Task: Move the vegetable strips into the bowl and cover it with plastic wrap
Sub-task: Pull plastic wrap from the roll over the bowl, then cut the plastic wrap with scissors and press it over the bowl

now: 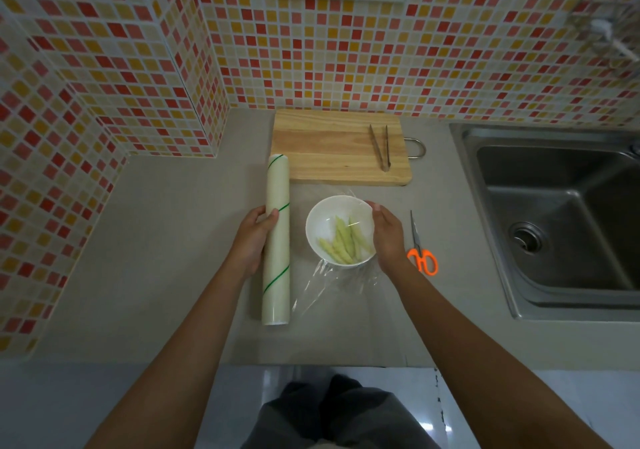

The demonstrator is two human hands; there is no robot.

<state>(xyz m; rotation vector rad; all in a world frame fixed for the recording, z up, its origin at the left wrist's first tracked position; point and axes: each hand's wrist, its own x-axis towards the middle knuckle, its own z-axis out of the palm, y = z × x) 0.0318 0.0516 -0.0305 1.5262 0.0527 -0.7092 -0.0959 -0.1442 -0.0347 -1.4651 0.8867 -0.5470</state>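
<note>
- While the white bowl (pixel 337 230) stands on the grey counter (pixel 173 258) just in front of the wooden cutting board (pixel 337 147), the pale green vegetable strips (pixel 344 244) are seen lying inside it, heaped toward its near right side.
- A sheet of clear plastic wrap (pixel 332 286) is stretched over the bowl, and its loose end is spread on the counter in front of the bowl.
- The roll of plastic wrap (pixel 276 240), marked with thin green lines, is laid lengthwise on the counter just left of the bowl.
- The roll is gripped by the left hand (pixel 251 240) from its left side, with the thumb curled over the top and the fingers wrapped around it.
- The right hand (pixel 389 237) is pressed against the right rim of the bowl, with the fingers held together and curved along the wall; whether film is pinched under them cannot be told.
- Metal tongs (pixel 381 147) are laid on the right part of the cutting board.
- Orange-handled scissors (pixel 420 247) are placed on the counter just right of the right hand, between the bowl and the steel sink (pixel 554 213).
</note>
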